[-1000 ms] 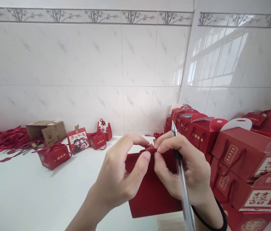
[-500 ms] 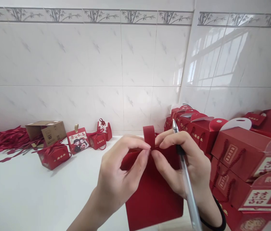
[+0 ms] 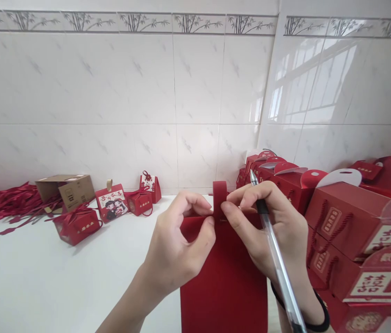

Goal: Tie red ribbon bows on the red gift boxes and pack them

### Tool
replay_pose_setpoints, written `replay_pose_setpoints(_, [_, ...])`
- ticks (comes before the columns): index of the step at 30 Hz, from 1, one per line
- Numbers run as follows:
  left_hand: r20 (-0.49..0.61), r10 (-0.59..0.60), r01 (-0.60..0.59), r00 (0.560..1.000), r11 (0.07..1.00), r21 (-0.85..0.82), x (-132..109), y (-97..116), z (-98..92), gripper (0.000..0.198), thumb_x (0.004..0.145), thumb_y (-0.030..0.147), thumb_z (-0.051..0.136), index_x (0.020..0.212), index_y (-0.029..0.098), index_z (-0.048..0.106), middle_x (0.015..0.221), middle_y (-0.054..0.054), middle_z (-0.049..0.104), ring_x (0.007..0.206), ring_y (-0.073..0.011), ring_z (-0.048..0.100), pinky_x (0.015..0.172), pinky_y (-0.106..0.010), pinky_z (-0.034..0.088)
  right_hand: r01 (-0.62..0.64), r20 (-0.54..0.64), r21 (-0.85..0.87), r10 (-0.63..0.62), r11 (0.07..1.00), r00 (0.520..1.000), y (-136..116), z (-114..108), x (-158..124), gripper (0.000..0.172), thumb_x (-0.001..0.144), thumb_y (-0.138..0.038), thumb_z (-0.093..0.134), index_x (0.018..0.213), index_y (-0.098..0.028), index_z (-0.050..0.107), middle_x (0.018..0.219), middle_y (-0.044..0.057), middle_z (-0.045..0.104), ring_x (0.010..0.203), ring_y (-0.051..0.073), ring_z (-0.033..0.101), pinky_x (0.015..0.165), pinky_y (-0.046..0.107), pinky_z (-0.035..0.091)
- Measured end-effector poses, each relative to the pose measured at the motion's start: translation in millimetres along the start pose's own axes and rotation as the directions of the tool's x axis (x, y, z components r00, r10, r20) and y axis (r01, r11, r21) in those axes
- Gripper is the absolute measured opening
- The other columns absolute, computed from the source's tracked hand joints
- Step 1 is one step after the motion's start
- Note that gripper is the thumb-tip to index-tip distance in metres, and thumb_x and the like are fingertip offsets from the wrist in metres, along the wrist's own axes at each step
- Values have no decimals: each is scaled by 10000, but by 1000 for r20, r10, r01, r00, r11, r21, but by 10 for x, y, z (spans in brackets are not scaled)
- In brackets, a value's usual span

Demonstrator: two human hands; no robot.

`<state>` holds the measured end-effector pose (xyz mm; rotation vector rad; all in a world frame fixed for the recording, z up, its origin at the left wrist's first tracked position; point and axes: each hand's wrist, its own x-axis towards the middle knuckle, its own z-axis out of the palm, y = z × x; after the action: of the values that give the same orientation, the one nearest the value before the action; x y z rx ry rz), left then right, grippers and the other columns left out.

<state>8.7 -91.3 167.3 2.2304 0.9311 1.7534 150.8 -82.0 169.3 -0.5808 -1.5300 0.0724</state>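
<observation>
Since half a second earlier, the red carton point(image 3: 223, 277) had shifted until its near end left view, its strap point(image 3: 219, 192) stood slightly farther right, and the left hand point(image 3: 178, 245) had opened its pinch. White tabletop point(image 3: 59, 286) spread to the left, and rope-handled gift boxes point(image 3: 351, 203) stood stacked at the right, seemingly packed close to leave the hands room. The carton was at near centre, plain front panel toward the person, likely so both hands could reach its top edge. The left thumb lay before that edge, fingers arched behind; whether they pressed on it could not be told. The right hand point(image 3: 287, 231) clasped a ballpoint pen point(image 3: 276, 245) between its fingers, apparently tucked aside to free the thumb, which lay against the strap. That strap rose in an upright loop, perhaps steadied there. Several fingertips were hidden behind the edge; whatever bore the carton was out of sight, the pen's rear end was cut off, and a mark at the strap's foot was too small to read.
</observation>
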Motion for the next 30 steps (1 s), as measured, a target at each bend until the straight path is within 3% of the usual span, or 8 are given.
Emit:
replay_pose_setpoints(10, [14, -52, 52, 999, 998, -21, 2, 22, -22, 179, 764, 95, 527, 906, 204, 515, 717, 20, 565, 704, -109, 574, 655, -215, 514, -25, -38, 25, 26, 999, 999, -12, 27, -11, 218, 784, -165, 624, 709, -215, 425, 718, -14, 610, 632, 128, 587, 534, 220, 485])
replay_pose_setpoints(16, [150, -187, 193, 971, 981, -23, 35, 42, -52, 107, 830, 242, 532, 824, 193, 627, 768, -7, 646, 714, -126, 607, 644, -225, 520, 32, -25, 1, -32, 999, 999, 13, 20, -28, 213, 773, -133, 629, 726, -217, 439, 736, -20, 601, 654, 124, 587, 551, 215, 487])
replay_pose_setpoints(24, [212, -161, 154, 964, 987, 52, 29, 41, -113, 141, 827, 208, 514, 727, 192, 612, 665, 26, 623, 594, -98, 570, 522, -181, 487, 94, 41, 17, -95, 995, 995, 34, 35, -28, 239, 774, -105, 610, 720, -218, 406, 717, -24, 580, 606, 116, 562, 504, 213, 476])
replay_pose_setpoints(30, [173, -173, 162, 970, 984, 73, 0, 67, -64, 146, 814, 209, 524, 683, 192, 586, 632, 37, 613, 562, -92, 561, 502, -178, 471, 23, 126, 19, -25, 1000, 992, 55, -5, -6, 191, 779, -175, 640, 768, -221, 454, 742, -24, 573, 592, 110, 565, 466, 193, 478])
